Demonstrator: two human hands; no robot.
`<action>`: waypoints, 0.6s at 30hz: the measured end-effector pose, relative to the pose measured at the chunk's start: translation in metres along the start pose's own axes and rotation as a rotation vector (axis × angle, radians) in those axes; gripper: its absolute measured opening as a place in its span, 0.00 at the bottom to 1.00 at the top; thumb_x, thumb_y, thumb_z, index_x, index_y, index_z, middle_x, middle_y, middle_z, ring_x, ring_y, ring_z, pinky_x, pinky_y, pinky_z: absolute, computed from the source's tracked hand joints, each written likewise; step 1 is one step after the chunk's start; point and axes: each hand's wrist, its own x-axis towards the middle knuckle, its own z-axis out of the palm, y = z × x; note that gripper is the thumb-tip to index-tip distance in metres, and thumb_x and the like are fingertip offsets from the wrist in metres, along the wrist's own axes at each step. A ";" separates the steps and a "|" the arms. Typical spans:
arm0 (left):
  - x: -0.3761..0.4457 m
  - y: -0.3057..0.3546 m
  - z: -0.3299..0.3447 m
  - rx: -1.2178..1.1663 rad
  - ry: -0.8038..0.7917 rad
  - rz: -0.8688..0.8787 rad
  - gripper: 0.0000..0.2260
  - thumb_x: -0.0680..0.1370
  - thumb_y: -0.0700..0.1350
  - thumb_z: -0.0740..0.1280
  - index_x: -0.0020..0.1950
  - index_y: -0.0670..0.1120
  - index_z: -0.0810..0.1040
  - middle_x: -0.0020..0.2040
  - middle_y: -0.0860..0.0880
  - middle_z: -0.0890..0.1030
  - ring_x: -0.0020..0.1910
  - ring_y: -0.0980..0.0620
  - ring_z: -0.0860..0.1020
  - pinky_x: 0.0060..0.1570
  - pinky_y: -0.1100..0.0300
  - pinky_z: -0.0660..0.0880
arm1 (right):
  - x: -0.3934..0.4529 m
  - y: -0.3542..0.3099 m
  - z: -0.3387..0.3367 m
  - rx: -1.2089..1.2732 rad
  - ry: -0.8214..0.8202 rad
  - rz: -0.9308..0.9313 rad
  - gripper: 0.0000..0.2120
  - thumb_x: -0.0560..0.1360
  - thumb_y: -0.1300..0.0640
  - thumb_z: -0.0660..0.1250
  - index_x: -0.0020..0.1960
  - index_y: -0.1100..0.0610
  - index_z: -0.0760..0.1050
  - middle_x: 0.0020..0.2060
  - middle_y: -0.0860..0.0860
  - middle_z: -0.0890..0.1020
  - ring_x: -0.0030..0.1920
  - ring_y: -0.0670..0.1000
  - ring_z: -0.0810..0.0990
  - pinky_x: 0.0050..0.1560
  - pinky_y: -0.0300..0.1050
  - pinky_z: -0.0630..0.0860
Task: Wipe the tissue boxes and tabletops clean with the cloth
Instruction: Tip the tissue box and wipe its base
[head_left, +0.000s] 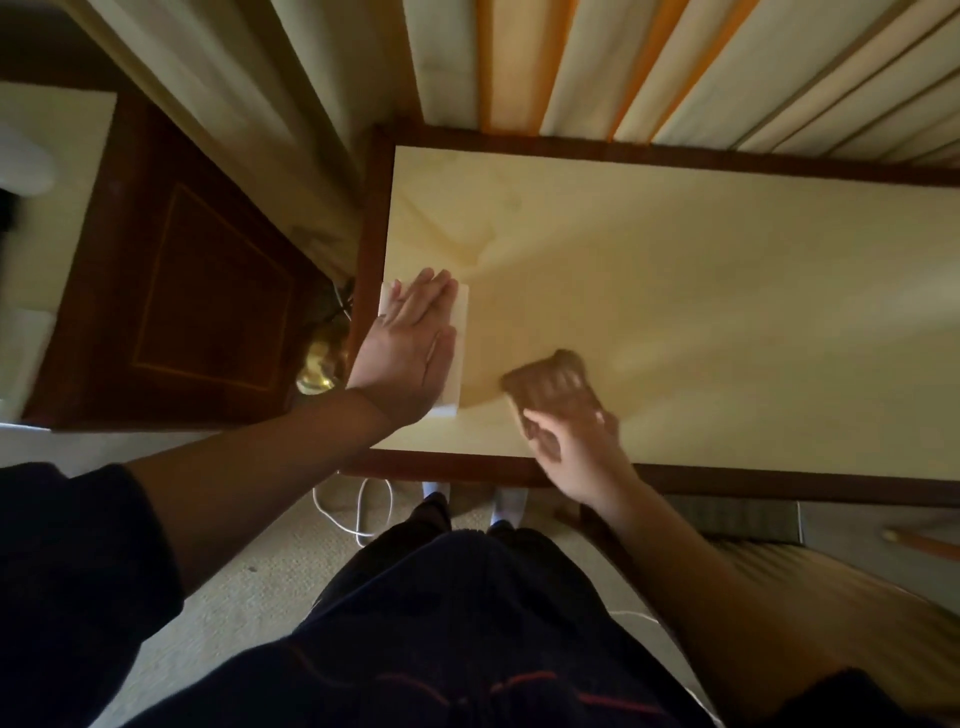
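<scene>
At the bottom of the frame a person's dark-clothed torso (441, 623) and legs fill the view, with pale socks (506, 506) on the carpet (270, 561) and a white cable (358, 512) looping beside them at lower centre. Both forearms reach up from the lower corners onto the worktop (727, 312), a pale yellow surface with a dark wooden border that spans the centre and right of the frame. Near its front edge, just right of centre, the right hand (566, 441) presses on a brown cloth (550, 382), which lies flat on the worktop; the hand is blurred, and whether its fingers curl round the cloth or lie flat on it cannot be told. Left of it, near the worktop's left edge, the left hand (410, 353) lies palm down on a white tissue box (457, 332), its fingers (421, 296) straight and close together, resting on the top and gripping nothing. Cloth and box are near each other but apart. Left of the worktop stands a dark wooden cabinet (197, 291), with something brass-coloured (319, 369) in the gap between them. Along the top of the frame hang pale curtains (597, 62) with orange stripes.
</scene>
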 end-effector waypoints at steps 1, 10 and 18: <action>0.000 -0.001 -0.001 -0.021 -0.012 -0.006 0.25 0.86 0.49 0.50 0.81 0.39 0.65 0.81 0.43 0.65 0.83 0.46 0.57 0.81 0.59 0.39 | -0.002 -0.011 0.004 0.034 -0.015 -0.015 0.19 0.83 0.48 0.67 0.73 0.45 0.75 0.57 0.44 0.83 0.60 0.49 0.79 0.75 0.64 0.64; -0.019 -0.025 -0.017 -0.239 0.178 -0.255 0.26 0.87 0.53 0.52 0.85 0.49 0.57 0.85 0.48 0.52 0.84 0.48 0.48 0.82 0.40 0.47 | 0.036 -0.135 -0.060 0.119 0.357 -0.141 0.30 0.86 0.44 0.54 0.85 0.52 0.52 0.84 0.49 0.59 0.84 0.49 0.54 0.84 0.58 0.47; -0.036 -0.065 -0.018 -0.309 0.027 -0.321 0.28 0.85 0.55 0.54 0.84 0.48 0.56 0.84 0.47 0.59 0.82 0.47 0.58 0.79 0.37 0.60 | 0.066 -0.152 -0.030 -0.193 0.190 -0.246 0.50 0.80 0.24 0.49 0.86 0.56 0.35 0.85 0.53 0.36 0.84 0.54 0.32 0.82 0.63 0.35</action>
